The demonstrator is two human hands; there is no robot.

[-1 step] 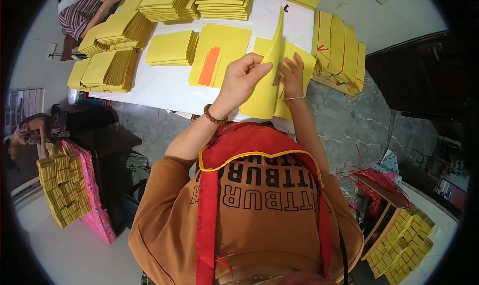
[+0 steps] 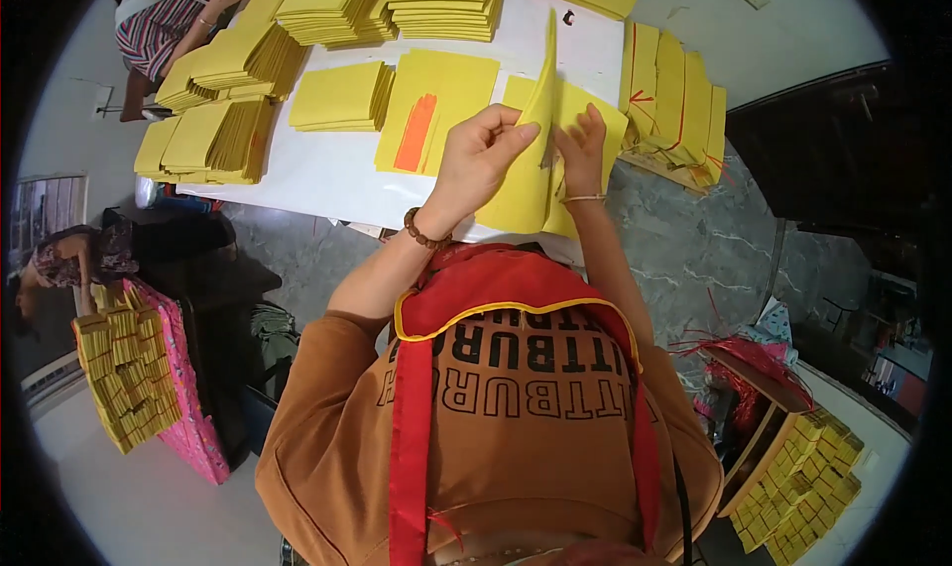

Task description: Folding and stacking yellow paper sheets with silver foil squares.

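Observation:
My left hand [image 2: 481,160] pinches the edge of a raised yellow paper sheet [image 2: 535,169] between thumb and fingers. The sheet stands nearly upright, folded up from a yellow stack [image 2: 605,125] on the white-covered table. On its right side is my right hand [image 2: 581,150], fingers bent and apart, close against the sheet; some fingertips are hidden by it. Left of my hands lies another flat yellow sheet [image 2: 456,80] with a bundle of orange strips [image 2: 415,135] on top. Beyond it sits a folded yellow pile [image 2: 337,97].
More folded yellow paper stacks [image 2: 446,1] fill the far and left parts of the table [image 2: 288,184]. Tied yellow bundles [image 2: 674,95] stand at its right. A co-worker in a striped top [image 2: 164,26] sits far left; another person [image 2: 74,254] bends near bundles [image 2: 129,368] at left.
My right hand has shifted slightly left, closer to the raised sheet. The sheet's top edge has tipped a little leftward. My left hand keeps its pinch.

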